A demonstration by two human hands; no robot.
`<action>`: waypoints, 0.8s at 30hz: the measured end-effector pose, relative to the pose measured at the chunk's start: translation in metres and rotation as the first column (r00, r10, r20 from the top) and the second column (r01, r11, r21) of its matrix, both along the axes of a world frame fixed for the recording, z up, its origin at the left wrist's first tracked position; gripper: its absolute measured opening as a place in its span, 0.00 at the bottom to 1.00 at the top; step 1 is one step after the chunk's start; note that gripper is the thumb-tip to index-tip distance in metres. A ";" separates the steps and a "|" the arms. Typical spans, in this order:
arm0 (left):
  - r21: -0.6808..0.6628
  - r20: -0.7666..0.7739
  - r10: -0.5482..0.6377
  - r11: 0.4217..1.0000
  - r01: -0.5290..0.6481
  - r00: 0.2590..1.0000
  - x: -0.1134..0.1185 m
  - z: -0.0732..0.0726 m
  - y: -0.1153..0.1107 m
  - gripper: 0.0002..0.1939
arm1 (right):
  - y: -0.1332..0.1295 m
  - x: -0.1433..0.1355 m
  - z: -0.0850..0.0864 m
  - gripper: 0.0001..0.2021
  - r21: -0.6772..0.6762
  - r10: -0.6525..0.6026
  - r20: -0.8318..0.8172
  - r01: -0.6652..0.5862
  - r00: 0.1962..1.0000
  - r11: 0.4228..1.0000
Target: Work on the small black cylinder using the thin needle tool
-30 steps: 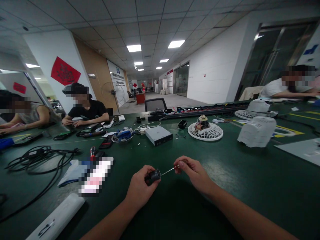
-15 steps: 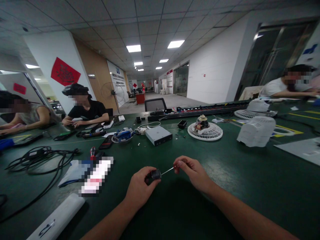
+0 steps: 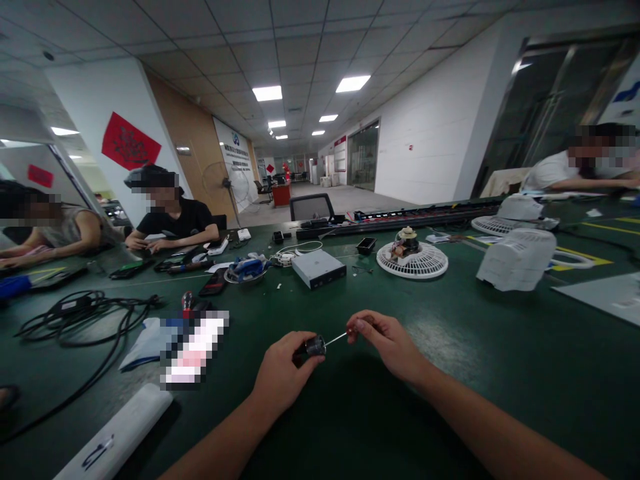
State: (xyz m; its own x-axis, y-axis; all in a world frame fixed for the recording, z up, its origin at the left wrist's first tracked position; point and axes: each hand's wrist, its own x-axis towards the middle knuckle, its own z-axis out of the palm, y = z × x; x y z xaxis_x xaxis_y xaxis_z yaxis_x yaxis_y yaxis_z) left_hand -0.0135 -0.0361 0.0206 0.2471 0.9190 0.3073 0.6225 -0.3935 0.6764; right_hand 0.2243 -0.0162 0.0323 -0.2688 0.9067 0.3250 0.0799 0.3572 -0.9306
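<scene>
My left hand (image 3: 287, 370) is closed around a small dark cylinder (image 3: 315, 345), whose round end faces right. A thin silver rod (image 3: 336, 339) runs from that end toward my right hand (image 3: 383, 340). The rod's other end lies between the pinched thumb and fingers of my right hand, which hide its tip. I cannot tell whether rod and cylinder are joined. Both hands are held over the dark green table (image 3: 330, 427).
Ahead are a silver disc drive (image 3: 319, 268), a small black tray (image 3: 367, 246) and a white fan grille (image 3: 413, 260) with a motor. A white plastic housing (image 3: 517, 260) stands right. Coiled black cable (image 3: 85, 313), a red-handled tool (image 3: 187, 303) and a white bar (image 3: 120, 433) lie left.
The view has shifted slightly. The dark cylinder is turned a little in my left hand, its round end showing more. Both hands keep their hold.
</scene>
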 end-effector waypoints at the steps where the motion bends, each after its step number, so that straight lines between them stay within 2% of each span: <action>1: -0.005 0.003 0.000 1.000 0.000 1.000 0.000 0.000 0.000 0.14 | 0.000 -0.001 0.000 0.15 0.000 0.003 -0.007 -0.003 1.000 1.000; 10: -0.008 -0.016 0.028 1.000 -0.028 0.999 0.000 0.000 0.001 0.14 | 0.000 -0.001 -0.003 0.15 0.030 -0.032 0.066 0.030 0.997 0.999; 13: -0.007 -0.024 0.057 0.998 -0.057 0.998 -0.001 -0.001 0.002 0.14 | -0.002 0.001 -0.004 0.15 0.181 -0.132 0.024 0.126 0.991 0.975; 16: -0.010 -0.017 0.085 0.996 -0.085 0.996 -0.001 -0.002 0.003 0.14 | -0.006 0.004 -0.001 0.15 0.394 -0.184 -0.016 0.176 0.983 0.902; 19: -0.002 -0.020 0.099 0.995 -0.099 0.995 0.000 -0.002 0.002 0.13 | -0.012 0.003 0.006 0.10 0.460 -0.169 0.211 0.055 0.963 0.886; 22: 0.014 -0.016 0.099 0.995 -0.098 0.995 0.001 0.000 0.002 0.12 | -0.014 -0.005 0.007 0.09 0.425 -0.154 0.513 -0.094 0.845 0.901; 24: 0.024 -0.010 0.097 0.995 -0.097 0.995 0.001 0.000 0.002 0.11 | -0.014 -0.012 0.002 0.10 0.403 -0.168 0.626 -0.131 0.762 0.906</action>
